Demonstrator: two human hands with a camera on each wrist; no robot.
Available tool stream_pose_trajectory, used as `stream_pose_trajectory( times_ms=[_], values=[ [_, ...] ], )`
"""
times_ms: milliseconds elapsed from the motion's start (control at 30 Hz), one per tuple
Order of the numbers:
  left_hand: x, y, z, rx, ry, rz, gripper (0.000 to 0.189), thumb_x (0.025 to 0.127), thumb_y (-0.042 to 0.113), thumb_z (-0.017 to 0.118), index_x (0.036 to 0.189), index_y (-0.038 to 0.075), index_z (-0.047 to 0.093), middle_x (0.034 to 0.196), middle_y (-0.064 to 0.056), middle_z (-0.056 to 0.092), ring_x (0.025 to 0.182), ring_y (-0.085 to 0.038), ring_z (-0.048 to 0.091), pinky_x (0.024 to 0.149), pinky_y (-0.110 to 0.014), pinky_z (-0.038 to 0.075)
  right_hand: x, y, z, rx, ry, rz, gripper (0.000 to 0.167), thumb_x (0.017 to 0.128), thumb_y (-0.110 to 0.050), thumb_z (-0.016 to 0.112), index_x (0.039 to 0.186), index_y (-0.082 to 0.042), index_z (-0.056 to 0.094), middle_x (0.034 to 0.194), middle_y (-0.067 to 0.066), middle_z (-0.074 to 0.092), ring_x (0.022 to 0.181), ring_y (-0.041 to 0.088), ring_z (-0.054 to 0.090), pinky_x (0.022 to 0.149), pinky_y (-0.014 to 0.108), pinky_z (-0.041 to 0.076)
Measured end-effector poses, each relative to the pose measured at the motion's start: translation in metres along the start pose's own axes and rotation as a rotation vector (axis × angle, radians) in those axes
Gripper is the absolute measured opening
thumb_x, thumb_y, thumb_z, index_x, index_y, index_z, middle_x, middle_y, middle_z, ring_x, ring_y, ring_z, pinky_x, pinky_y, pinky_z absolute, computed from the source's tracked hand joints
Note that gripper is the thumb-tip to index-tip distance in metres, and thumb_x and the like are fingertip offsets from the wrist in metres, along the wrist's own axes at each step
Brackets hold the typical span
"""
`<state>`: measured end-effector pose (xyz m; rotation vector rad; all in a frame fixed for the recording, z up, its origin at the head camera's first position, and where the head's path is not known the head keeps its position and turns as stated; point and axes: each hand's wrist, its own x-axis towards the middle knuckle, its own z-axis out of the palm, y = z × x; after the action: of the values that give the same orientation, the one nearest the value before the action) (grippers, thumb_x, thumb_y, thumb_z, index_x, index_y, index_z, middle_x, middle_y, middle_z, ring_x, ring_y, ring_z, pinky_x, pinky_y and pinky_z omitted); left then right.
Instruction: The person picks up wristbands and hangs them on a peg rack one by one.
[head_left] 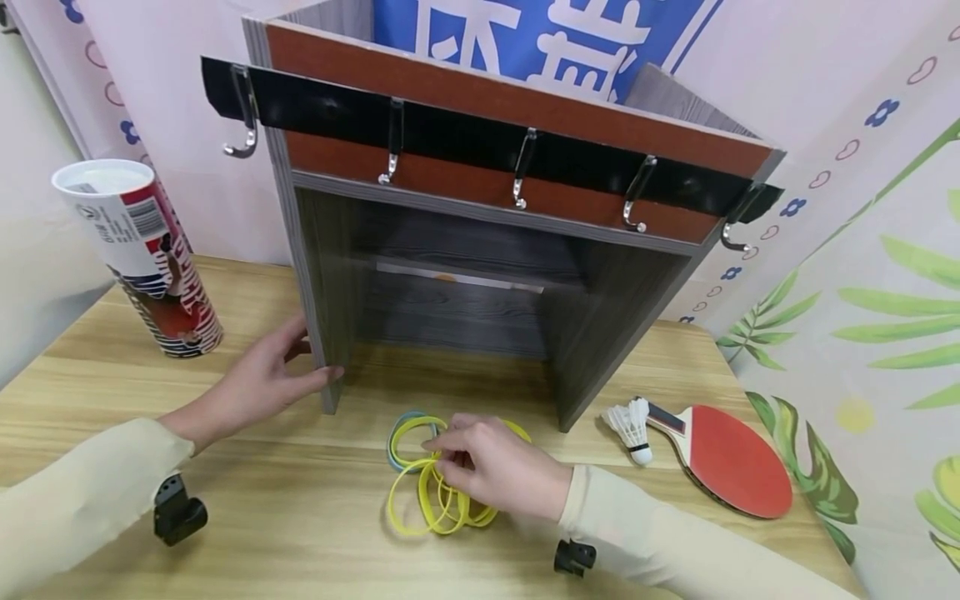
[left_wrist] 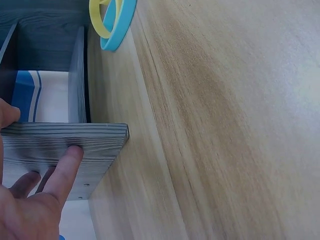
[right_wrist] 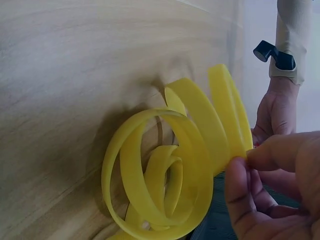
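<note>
My left hand (head_left: pixel 258 383) grips the lower front of the left side panel (head_left: pixel 330 283) of a grey wooden shelf. Its thumb lies at the panel's front edge, with other fingers around the outer face. Before the shelf opening, my right hand (head_left: pixel 502 471) pinches a yellow silicone wristband (right_wrist: pixel 230 112) between thumb and fingertips. Several more yellow wristbands (right_wrist: pixel 187 175) lie looped in a loose pile under that hand. A light blue wristband (left_wrist: pixel 121 27) lies at the pile's far left side, overlapped by a yellow one.
A black strip (head_left: pixel 457 133) with several metal hooks crosses the shelf's red-brown front board (head_left: pixel 442 75). At left stands a tall printed paper canister (head_left: pixel 161 258). A shuttlecock (head_left: pixel 630 425) and a red table tennis bat (head_left: pixel 738 462) lie on the wooden table (head_left: pixel 285 533) at right.
</note>
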<state>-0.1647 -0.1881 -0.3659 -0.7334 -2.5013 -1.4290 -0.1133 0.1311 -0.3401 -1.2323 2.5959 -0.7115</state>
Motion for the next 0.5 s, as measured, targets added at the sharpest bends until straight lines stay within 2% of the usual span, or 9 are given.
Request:
stream_pose_trajectory(
  times_ms=[233, 500],
  values=[
    [-0.0004, -0.0004, -0.0005, -0.011, -0.003, -0.004, 0.078, 0.093, -0.003, 0.072, 0.162, 0.008, 0.036, 0.156, -0.027, 0.049, 0.125, -0.035, 0.059, 0.095, -0.002, 0.046, 0.0013, 0.0016, -0.0015, 0.038, -0.036, 0.019, 0.027, 0.093, 0.001, 0.065, 0.115, -0.004, 0.079, 0.085, 0.002, 0.064, 0.071, -0.004, 0.045, 0.062, 0.010, 0.045],
    [-0.0006, -0.0010, -0.0005, -0.006, -0.008, -0.013, 0.079, 0.094, -0.001, 0.072, 0.163, 0.011, 0.035, 0.158, -0.026, 0.049, 0.126, -0.037, 0.058, 0.095, -0.001, 0.046, 0.0018, 0.0062, -0.0014, 0.191, -0.054, 0.093, 0.018, 0.091, 0.003, 0.068, 0.105, -0.001, 0.079, 0.092, 0.005, 0.071, 0.080, -0.005, 0.051, 0.071, 0.012, 0.053]
  ],
)
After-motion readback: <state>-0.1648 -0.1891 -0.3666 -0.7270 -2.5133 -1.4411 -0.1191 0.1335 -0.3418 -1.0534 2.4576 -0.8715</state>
